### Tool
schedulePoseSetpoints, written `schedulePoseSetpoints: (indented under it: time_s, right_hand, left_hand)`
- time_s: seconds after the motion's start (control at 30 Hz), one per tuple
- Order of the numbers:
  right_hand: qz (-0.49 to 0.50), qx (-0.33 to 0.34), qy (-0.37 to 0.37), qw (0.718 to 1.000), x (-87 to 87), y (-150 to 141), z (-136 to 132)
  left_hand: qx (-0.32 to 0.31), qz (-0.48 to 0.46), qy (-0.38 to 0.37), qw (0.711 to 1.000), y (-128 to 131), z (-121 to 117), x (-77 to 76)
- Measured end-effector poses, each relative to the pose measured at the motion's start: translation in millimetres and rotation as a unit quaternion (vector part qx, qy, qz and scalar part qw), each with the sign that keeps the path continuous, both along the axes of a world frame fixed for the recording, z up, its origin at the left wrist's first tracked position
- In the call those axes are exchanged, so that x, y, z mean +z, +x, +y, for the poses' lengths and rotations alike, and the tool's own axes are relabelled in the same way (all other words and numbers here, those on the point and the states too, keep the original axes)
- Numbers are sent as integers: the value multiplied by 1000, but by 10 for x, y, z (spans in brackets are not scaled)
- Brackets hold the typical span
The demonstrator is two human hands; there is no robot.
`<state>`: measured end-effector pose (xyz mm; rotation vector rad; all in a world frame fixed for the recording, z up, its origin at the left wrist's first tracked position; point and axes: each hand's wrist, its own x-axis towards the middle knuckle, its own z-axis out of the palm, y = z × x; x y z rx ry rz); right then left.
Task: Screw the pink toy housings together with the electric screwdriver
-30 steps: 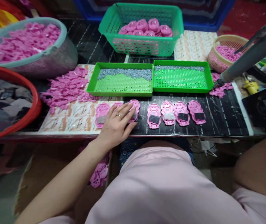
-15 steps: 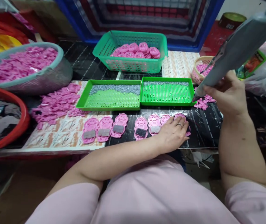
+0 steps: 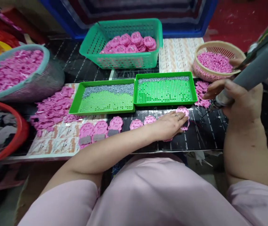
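Observation:
My left hand (image 3: 170, 125), a ring on one finger, lies flat over pink plastic casings at the right end of a row. Its fingers rest on the rightmost casing (image 3: 183, 110) and partly hide it. In my right hand (image 3: 244, 102) is a grey electric screwdriver (image 3: 257, 73), tilted with its bit low over the black tabletop. The bit is to the right of that casing and apart from it. More casings (image 3: 136, 124) lie to the left, some behind my left forearm; the leftmost ones carry grey rectangular plates (image 3: 99, 137).
Two green trays (image 3: 135, 108) hold small silvery screws. Behind them stands a green basket (image 3: 124, 61) of pink assemblies. Small pink parts fill a beige basket (image 3: 209, 75) and a grey-green basin (image 3: 54, 75). Loose pink pieces (image 3: 56, 106) lie left; a red basin (image 3: 22, 125) is nearby.
The screwdriver has come down and its bit has moved right, away from the tray corner. My left hand stays on the casings. The view has shifted slightly.

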<state>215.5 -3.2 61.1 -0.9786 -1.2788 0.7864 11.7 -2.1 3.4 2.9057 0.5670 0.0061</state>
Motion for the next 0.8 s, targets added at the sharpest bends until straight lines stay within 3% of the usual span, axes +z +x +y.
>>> schedulePoseSetpoints:
  time_s: [0.2, 0.37, 0.47, 0.57, 0.7, 0.8]
  right_hand:
    - [-26, -32, 41, 998, -37, -11, -125]
    - [-13, -41, 14, 999, -46, -9, -221]
    - [-6, -62, 16, 998, -72, -19, -228]
    - [-2, -60, 17, 998, -105, -15, -213]
    - [-3, -54, 19, 998, -139, 17, -193]
    - [-5, -64, 22, 998, -147, 39, -195]
  left_hand:
    - [29, -73, 14, 997, -107, 135, 120]
    - [51, -74, 84, 992, -130, 626, 350]
    - [-3, -5, 89, 996, -34, 996, 417]
    - [-96, 72, 65, 991, 141, 1247, 372]
    - [-189, 86, 40, 977, 370, 1363, 240]
    - [-231, 71, 37, 970, 347, 1429, 213]
